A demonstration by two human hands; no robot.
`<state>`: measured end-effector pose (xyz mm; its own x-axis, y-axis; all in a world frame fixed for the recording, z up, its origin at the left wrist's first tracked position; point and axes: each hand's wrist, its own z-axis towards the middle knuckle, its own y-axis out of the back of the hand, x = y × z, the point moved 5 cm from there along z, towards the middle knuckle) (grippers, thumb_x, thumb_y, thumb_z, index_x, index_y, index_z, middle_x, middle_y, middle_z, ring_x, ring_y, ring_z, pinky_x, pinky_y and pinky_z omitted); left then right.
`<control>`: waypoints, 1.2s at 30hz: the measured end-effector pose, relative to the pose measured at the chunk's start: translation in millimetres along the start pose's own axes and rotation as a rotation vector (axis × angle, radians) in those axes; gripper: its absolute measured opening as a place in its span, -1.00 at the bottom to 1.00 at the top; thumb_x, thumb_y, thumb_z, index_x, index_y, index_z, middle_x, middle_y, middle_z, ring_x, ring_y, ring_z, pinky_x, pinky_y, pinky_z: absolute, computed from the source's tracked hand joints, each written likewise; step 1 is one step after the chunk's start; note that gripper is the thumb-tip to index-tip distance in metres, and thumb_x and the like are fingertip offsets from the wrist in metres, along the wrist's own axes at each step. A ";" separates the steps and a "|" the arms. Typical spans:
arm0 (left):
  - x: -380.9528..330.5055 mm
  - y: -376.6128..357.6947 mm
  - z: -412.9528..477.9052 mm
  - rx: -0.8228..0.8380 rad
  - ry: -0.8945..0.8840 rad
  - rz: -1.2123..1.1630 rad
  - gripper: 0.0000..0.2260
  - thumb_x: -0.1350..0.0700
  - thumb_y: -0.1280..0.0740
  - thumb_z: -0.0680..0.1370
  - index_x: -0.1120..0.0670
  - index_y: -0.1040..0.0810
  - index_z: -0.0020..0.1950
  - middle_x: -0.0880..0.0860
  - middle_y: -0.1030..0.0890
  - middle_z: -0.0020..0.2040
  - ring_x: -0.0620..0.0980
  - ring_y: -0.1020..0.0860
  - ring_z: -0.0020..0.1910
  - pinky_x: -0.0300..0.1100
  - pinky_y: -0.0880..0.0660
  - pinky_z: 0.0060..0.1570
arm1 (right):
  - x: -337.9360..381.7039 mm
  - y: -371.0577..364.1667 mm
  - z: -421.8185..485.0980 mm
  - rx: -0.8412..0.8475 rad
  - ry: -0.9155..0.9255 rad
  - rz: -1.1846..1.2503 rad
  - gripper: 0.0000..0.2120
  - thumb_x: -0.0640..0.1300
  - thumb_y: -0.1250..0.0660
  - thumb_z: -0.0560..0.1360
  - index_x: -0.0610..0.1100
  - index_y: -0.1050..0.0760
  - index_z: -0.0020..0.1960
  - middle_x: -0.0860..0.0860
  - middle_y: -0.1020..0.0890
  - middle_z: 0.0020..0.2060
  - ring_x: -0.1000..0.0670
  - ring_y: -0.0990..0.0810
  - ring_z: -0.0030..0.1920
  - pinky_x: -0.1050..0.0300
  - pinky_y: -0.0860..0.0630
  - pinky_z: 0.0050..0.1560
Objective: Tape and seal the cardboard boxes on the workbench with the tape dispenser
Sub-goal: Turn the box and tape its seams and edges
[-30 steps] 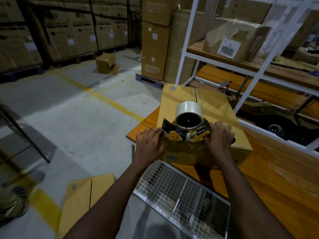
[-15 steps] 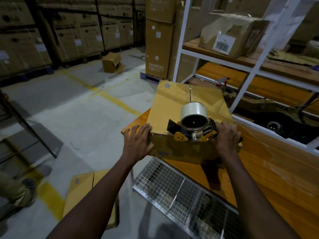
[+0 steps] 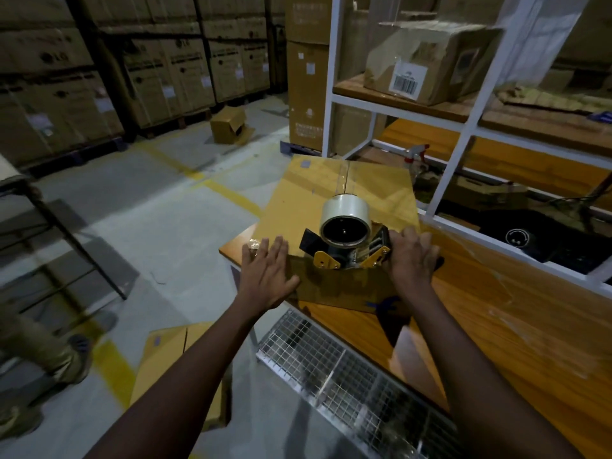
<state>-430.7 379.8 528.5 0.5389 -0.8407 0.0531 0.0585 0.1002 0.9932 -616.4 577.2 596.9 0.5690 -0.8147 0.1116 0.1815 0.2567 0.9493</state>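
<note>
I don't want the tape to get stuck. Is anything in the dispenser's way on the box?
Nothing visible does. The dispenser sits on the seam at the near edge of the box, held by the right grip. The left grip rests flat on the box, beside the seam.

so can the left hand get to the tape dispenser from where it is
Probably yes: the left hand lies flat on the box beside the tape dispenser, only bare cardboard between them; the right hand grips its other side.
</note>
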 end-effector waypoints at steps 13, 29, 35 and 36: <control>-7.0 -3.2 -3.4 0.061 0.116 0.061 -0.10 -0.41 0.30 0.39 0.05 0.06 0.63 0.03 0.05 0.63 0.17 0.00 0.59 0.35 0.04 0.42 | -123.8 3.9 -4.0 -0.078 -0.053 0.028 -0.82 -0.16 -0.48 0.36 -0.04 -0.57 -0.06 -0.10 -0.52 -0.08 -0.25 -0.41 0.01 -0.16 -0.35 0.09; -119.1 4.3 7.1 0.122 -0.079 0.084 -0.11 -0.40 0.34 0.37 0.04 0.22 0.61 0.04 0.19 0.61 0.08 0.12 0.60 0.28 0.11 0.49 | -144.5 5.8 -10.3 -0.018 -0.020 0.125 -0.82 -0.14 -0.45 0.41 -0.02 -0.57 0.00 -0.07 -0.49 -0.03 -0.21 -0.38 0.06 -0.07 -0.30 0.07; -123.7 2.8 8.3 0.132 -0.028 0.074 -0.11 -0.39 0.34 0.36 0.04 0.21 0.61 0.03 0.17 0.62 0.08 0.13 0.60 0.30 0.13 0.48 | -205.1 0.8 -12.2 -0.042 -0.109 0.096 -0.75 -0.19 -0.48 0.36 -0.02 -0.57 0.01 -0.08 -0.51 -0.03 -0.24 -0.40 0.04 -0.09 -0.34 0.01; -127.3 4.1 8.6 0.136 -0.006 0.061 -0.10 -0.39 0.35 0.36 0.05 0.19 0.61 0.04 0.17 0.62 0.09 0.12 0.60 0.30 0.15 0.47 | -206.2 -1.5 -14.8 -0.040 -0.113 0.105 -0.75 -0.20 -0.49 0.36 -0.03 -0.56 0.00 -0.09 -0.51 -0.04 -0.24 -0.40 0.03 -0.11 -0.35 0.01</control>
<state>-506.3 482.7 526.7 0.5331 -0.8384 0.1136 -0.0883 0.0785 0.9930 -722.1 752.5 568.2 0.4930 -0.8350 0.2443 0.1591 0.3626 0.9183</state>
